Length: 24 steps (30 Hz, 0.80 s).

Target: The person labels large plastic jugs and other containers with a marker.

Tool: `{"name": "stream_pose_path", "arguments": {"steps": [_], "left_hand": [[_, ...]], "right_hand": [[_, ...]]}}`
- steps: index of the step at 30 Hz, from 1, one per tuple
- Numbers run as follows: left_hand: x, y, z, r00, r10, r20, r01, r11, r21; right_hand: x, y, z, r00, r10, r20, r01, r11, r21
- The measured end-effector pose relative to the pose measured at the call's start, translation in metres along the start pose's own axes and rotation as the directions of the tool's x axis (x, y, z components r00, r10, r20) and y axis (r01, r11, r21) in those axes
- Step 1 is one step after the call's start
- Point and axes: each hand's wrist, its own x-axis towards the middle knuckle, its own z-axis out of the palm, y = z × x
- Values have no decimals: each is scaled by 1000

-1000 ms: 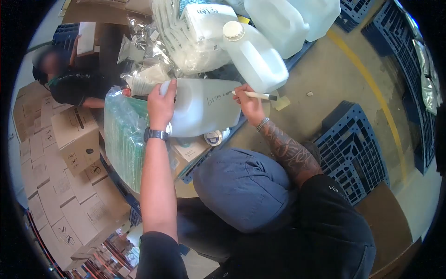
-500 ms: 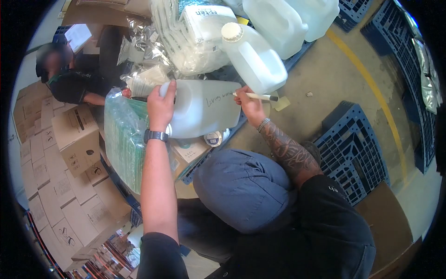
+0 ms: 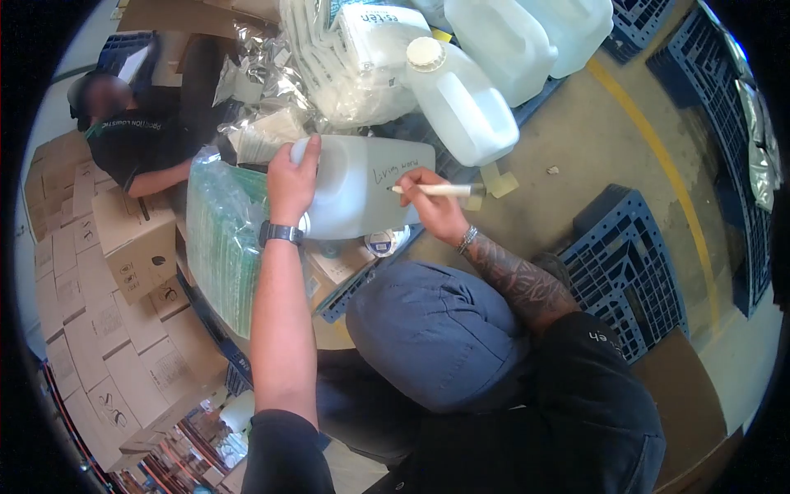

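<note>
A translucent plastic jug (image 3: 362,193) lies on its side with dark handwriting on its upward face. My left hand (image 3: 294,181), with a watch at the wrist, grips it by the neck and handle end. In my right hand (image 3: 432,204) is a white marker (image 3: 446,190), its dark tip at the jug's face just below the writing. Beyond my right hand stands another jug (image 3: 473,119) with a white cap. A plastic-wrapped green stack (image 3: 224,247) lies left of the held jug, and a roll of tape (image 3: 384,241) sits just below it.
Clear-wrapped packs (image 3: 366,74) and more jugs (image 3: 502,41) are at the top. A co-worker (image 3: 140,136) sits at the upper left above stacked cartons (image 3: 123,354). Blue pallets (image 3: 629,267) stand at the right. My bent knee (image 3: 436,337) is below the jug.
My right hand has moved the marker from the end of the written line to a spot below it. The co-worker's arm and head have shifted slightly.
</note>
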Motion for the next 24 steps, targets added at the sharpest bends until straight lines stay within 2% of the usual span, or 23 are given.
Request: {"name": "stream_pose_path", "arguments": {"steps": [1, 9, 18, 21, 24], "left_hand": [[0, 0, -1, 1000, 0, -2, 0, 1000, -1], [-1, 1, 1, 1000, 2, -4, -2, 1000, -9], [1, -3, 1, 1000, 9, -3, -9, 1000, 3], [1, -3, 1, 1000, 10, 0, -10, 1000, 6], [-1, 0, 1, 1000, 12, -5, -12, 999, -37]], "right_hand": [[-2, 6, 0, 995, -102, 22, 101, 995, 14], [-1, 24, -2, 997, -76, -16, 77, 991, 112], [0, 21, 3, 997, -67, -25, 69, 995, 77], [0, 23, -1, 999, -43, 3, 43, 999, -27], [2, 29, -2, 998, -54, -41, 57, 996, 69]]}}
